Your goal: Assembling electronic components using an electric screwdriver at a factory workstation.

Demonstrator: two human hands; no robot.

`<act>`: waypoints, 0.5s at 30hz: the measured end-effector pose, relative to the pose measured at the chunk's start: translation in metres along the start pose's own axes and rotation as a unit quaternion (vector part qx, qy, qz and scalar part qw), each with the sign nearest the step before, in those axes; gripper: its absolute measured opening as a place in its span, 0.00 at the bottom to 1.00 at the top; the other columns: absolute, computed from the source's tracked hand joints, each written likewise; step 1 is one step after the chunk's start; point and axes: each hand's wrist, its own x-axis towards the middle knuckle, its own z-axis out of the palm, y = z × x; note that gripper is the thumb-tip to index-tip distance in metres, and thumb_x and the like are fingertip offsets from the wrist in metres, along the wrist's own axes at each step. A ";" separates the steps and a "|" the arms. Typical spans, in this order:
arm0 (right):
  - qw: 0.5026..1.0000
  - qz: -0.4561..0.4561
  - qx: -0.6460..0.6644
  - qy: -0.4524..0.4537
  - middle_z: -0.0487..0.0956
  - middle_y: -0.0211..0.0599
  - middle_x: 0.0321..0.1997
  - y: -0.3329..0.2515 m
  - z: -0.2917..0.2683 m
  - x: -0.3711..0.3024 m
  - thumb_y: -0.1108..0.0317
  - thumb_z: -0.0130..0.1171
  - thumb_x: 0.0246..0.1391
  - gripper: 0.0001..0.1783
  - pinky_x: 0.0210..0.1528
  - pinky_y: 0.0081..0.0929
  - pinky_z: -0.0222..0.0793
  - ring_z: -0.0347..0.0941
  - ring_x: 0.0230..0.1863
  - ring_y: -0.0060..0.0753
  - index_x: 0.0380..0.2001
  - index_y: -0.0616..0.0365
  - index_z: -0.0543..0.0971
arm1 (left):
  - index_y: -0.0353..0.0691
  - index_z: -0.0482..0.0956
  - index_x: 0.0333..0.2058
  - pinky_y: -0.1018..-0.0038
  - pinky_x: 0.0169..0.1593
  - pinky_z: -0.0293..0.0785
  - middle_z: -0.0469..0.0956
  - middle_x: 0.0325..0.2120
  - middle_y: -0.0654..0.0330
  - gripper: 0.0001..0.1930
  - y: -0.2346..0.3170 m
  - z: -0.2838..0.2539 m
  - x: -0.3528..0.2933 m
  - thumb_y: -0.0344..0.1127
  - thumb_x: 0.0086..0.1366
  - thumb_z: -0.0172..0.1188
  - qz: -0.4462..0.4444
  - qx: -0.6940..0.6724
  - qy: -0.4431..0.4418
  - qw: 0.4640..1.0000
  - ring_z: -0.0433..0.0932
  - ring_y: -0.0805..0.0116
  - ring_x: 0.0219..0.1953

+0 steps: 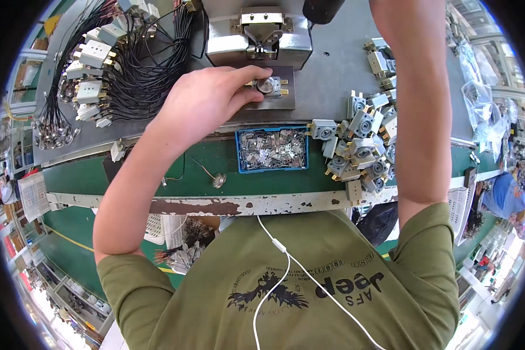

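Left grip (207, 98) pinches a pronged part (269, 87) on the metal block (283, 104), upper centre, probably steadying it; right grip unseen, can't tell

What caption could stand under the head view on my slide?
Left hand gripping a small tabbed part on a metal plate, with a blue tray of small metal pieces nearby.

The green bench (274, 185) carries a blue tray (274, 171) and piled pale units (361, 149).
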 end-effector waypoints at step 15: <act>0.992 -0.049 0.113 0.040 0.82 0.35 0.30 -0.026 0.027 -0.017 0.62 0.71 0.59 0.16 0.29 0.24 0.74 0.79 0.26 0.23 0.39 0.62 0.78 | 0.55 0.80 0.57 0.61 0.39 0.81 0.84 0.35 0.58 0.18 -0.011 0.011 -0.004 0.48 0.70 0.60 0.034 0.013 0.051 0.998 0.84 0.55 0.40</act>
